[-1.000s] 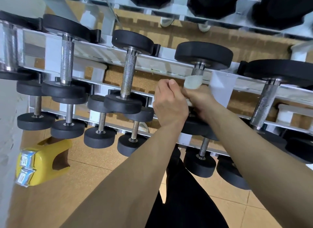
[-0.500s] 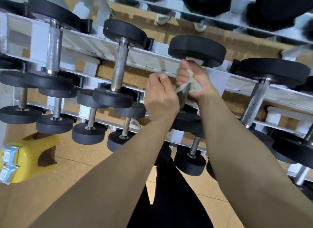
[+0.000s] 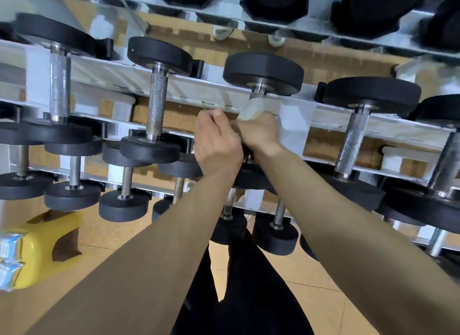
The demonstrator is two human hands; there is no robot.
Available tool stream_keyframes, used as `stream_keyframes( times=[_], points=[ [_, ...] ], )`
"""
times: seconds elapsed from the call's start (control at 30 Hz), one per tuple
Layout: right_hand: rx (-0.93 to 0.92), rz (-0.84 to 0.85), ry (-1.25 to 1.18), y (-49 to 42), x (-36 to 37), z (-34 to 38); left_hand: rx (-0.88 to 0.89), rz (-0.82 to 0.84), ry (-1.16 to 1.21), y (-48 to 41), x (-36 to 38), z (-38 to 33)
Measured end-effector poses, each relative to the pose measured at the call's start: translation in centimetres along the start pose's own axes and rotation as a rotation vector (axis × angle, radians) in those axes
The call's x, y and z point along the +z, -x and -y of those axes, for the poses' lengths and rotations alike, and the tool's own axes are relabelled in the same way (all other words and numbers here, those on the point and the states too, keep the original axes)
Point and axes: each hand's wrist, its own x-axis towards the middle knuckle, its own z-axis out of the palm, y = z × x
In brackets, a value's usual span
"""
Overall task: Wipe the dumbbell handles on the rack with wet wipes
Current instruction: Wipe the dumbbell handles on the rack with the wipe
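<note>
Tan tiled floor [image 3: 323,302] runs under a white, tiered dumbbell rack [image 3: 216,90], its rails loaded with black round-headed dumbbells whose handles run front to back. On the middle tier, a person leans in over one dumbbell [image 3: 263,71], both bare forearms reaching up from the bottom of the view. Their right hand [image 3: 258,133] is closed around that dumbbell's knurled steel handle [image 3: 258,95] with a pale wet wipe [image 3: 251,111] bunched under the fingers. The wipe sticks out above the fist and covers most of the bar, leaving only a short strip of metal bare below the far head. The left hand [image 3: 216,145] sits touching the right one on its left side, its fingers curled into a loose fist with the thumb on top. I cannot tell whether it has hold of anything. The neighbouring dumbbell handles to the left [image 3: 158,103] and right [image 3: 351,140] are uncovered. Down on the floor at the far left stands a yellow plastic stool [image 3: 42,250] with blue-and-white packets [image 3: 8,262] lying on top. Black trousers [image 3: 249,285] show between the forearms.
</note>
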Motion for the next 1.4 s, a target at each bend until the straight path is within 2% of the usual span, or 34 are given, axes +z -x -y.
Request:
stream_keyframes(
  times=[0.1, 0.17, 0.23, 0.3, 0.4, 0.5, 0.57, 0.63, 0.73, 0.77, 0.9, 1.0, 1.13, 1.27, 1.33, 1.4],
  points=[
    [-0.02, -0.093, -0.193, -1.0, 0.3, 1.9, 0.007, 0.003, -0.014, 0.0, 0.0, 0.2],
    [0.031, -0.095, -0.29, -2.1, 0.1, 3.1, 0.034, 0.013, -0.006, 0.1, 0.0, 0.3],
    [0.084, 0.052, -0.398, -2.8, -0.5, 3.4, 0.05, 0.017, 0.006, 0.0, 0.1, 0.5],
    [0.094, 0.266, -0.523, -3.1, -1.3, 2.8, 0.056, 0.011, 0.012, 0.0, 0.1, 0.6],
    [0.218, 0.586, -0.757, -3.4, -2.5, 1.5, 0.057, 0.004, 0.005, -0.1, 0.2, 0.5],
    [0.214, 0.742, -0.742, -3.3, -2.6, 0.6, 0.022, 0.019, -0.016, -0.4, 0.2, 0.4],
    [0.224, 0.743, -0.638, -2.6, -2.6, -0.1, 0.013, 0.018, -0.031, -0.3, 0.2, 0.3],
    [0.25, 0.644, -0.49, -1.4, -2.6, -0.3, -0.01, 0.015, -0.05, -0.3, 0.2, 0.0],
    [0.115, 0.335, -0.072, 0.3, -1.9, -0.5, -0.052, 0.019, -0.076, -0.3, 0.0, -0.4],
    [0.086, 0.242, 0.001, 0.6, -1.6, -0.3, -0.057, 0.017, -0.085, -0.3, 0.0, -0.5],
    [0.039, -0.011, 0.046, 0.3, -0.5, 1.1, -0.045, 0.016, -0.099, -0.2, -0.1, -0.5],
    [0.029, -0.129, -0.078, -0.8, -0.4, 3.6, -0.064, 0.029, -0.1, -0.1, -0.1, -0.4],
    [0.091, -0.118, -0.246, -1.6, -0.3, 4.8, -0.082, 0.037, -0.095, -0.1, -0.2, -0.6],
    [0.212, 0.316, -0.457, -0.9, -1.4, 1.0, -0.071, 0.058, -0.097, 0.0, -0.7, -1.1],
    [0.156, 0.408, -0.338, -0.1, -1.4, -0.4, -0.081, 0.085, -0.102, -0.1, -0.9, -1.1],
    [-0.005, 0.274, 0.058, 1.1, -1.8, -0.5, -0.101, 0.093, -0.069, 0.1, -1.3, -1.2]
  ],
)
